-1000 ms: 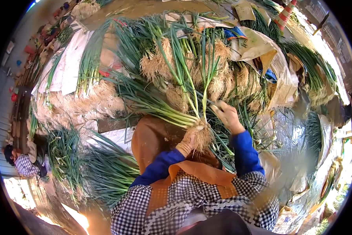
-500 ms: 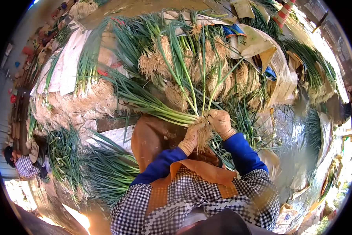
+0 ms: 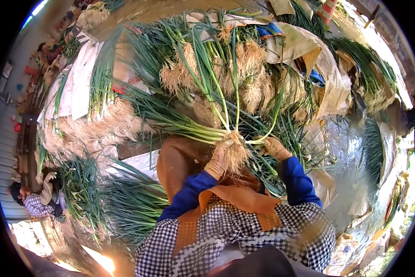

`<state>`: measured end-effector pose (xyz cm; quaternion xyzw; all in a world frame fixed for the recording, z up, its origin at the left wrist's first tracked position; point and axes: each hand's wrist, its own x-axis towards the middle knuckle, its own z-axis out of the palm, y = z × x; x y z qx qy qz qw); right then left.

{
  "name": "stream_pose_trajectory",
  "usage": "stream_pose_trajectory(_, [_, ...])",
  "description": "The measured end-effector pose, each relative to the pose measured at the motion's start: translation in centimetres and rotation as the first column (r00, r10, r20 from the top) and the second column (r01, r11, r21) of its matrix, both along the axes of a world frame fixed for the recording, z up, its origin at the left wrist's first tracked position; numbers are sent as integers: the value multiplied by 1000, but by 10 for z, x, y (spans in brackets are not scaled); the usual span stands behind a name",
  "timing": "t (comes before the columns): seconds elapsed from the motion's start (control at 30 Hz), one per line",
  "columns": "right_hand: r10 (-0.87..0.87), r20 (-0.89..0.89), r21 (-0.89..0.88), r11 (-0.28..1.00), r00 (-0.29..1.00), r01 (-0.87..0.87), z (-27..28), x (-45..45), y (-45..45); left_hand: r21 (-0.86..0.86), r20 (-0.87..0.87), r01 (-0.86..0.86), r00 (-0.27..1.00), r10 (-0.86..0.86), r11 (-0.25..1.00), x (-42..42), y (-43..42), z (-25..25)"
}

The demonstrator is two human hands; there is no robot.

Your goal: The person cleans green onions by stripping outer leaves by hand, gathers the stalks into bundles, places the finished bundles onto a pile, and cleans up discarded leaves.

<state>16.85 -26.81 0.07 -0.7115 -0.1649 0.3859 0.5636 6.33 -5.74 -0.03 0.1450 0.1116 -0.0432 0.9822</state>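
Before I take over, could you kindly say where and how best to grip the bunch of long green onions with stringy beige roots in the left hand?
I'd grip the onion bunch by its pale stem bases, probably from above: there they converge and lie uncovered, while the leaves fan out and the left hand covers part of the roots.

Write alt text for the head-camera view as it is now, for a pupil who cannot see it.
A person's left hand grips a bunch of long green plants by their shaggy, pale roots, while the right hand holds one stalk that curves away to the right. More rooted plants are heaped ahead, and another person is at the far left.
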Motion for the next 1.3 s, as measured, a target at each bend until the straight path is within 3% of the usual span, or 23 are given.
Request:
stream_pose_trajectory(0.13, [-311,-297,233,893,903,385,21,-19,18,-52,0,-9,1000,9,999,-3,-1,-10])
stream_pose_trajectory(0.2, [-335,-220,193,906,916,377,33,-29,35,-132,47,5,999,1,991,-8,-5,-9])
stream_pose_trajectory(0.27, [-274,424,-207,899,863,387,39,-35,60,6,-11,-3,1000,3,1000,-10,-6,-17])
stream_pose_trajectory(0.3, [-134,744,-169,910,655,379,35,-32,65,-103,-62,-10,998,3,995,-12,-9,-21])
stream_pose_trajectory(0.33, [18,943,-143,925,333,353,32,-28,71,7,30,-14,999,13,1000,-11,-9,-35])
stream_pose_trajectory(0.4, [265,875,-441,780,404,444,54,-24,96,70,-111,-27,993,35,997,-13,-13,-29])
stream_pose_trajectory(0.47, [19,971,-92,949,237,301,44,-16,103,30,-106,-69,992,72,997,-10,-17,-28])
stream_pose_trajectory(0.5, [104,995,-98,966,-11,239,39,-11,107,-9,-101,-109,989,108,994,-7,-17,-28])
stream_pose_trajectory(0.6, [360,912,-348,933,-195,93,56,2,95,-32,-111,-74,991,70,997,-11,-14,-23])
stream_pose_trajectory(0.67, [364,908,-381,923,-206,-48,83,6,88,13,-109,-127,986,127,992,-11,-15,-22])
stream_pose_trajectory(0.7, [296,950,-311,932,-105,-188,86,0,85,60,-96,-183,977,189,981,-10,-16,-20])
stream_pose_trajectory(0.77, [139,986,-165,828,-90,-535,105,-15,73,86,-24,-198,979,201,976,-6,-14,-14])
stream_pose_trajectory(0.87, [286,873,60,740,394,-670,120,-28,46,16,34,-78,996,78,997,2,0,1])
stream_pose_trajectory(0.9, [460,885,-394,821,68,-414,104,-15,31,45,36,-113,993,111,993,2,-1,-1])
stream_pose_trajectory(0.93, [678,714,-686,727,-173,18,89,-2,23,74,36,-142,990,139,987,2,-3,-4])
stream_pose_trajectory(0.97, [734,662,-749,635,155,190,93,6,29,-4,14,-119,993,119,993,2,-3,0])
stream_pose_trajectory(1.0, [476,848,-511,850,234,124,99,7,29,-3,18,-113,993,113,994,1,-5,4])
stream_pose_trajectory(1.07, [196,894,-222,975,403,18,97,2,55,-8,-46,-79,996,79,997,-3,-9,21])
stream_pose_trajectory(1.17, [363,924,-355,931,115,-89,70,11,79,18,-84,-100,991,101,995,-1,-7,-15])
stream_pose_trajectory(1.2, [308,930,-345,919,-199,-189,61,20,82,43,-104,-123,986,127,991,0,-7,-15])
stream_pose_trajectory(1.23, [301,941,-325,932,-157,-158,49,19,85,35,-148,-186,971,189,982,1,-11,-16])
stream_pose_trajectory(1.27, [294,949,-307,944,-112,-124,43,13,88,37,-146,-193,970,196,980,0,-9,-12])
stream_pose_trajectory(1.3, [163,663,-95,987,730,-133,52,0,95,31,-119,-200,972,202,979,-3,-8,-8])
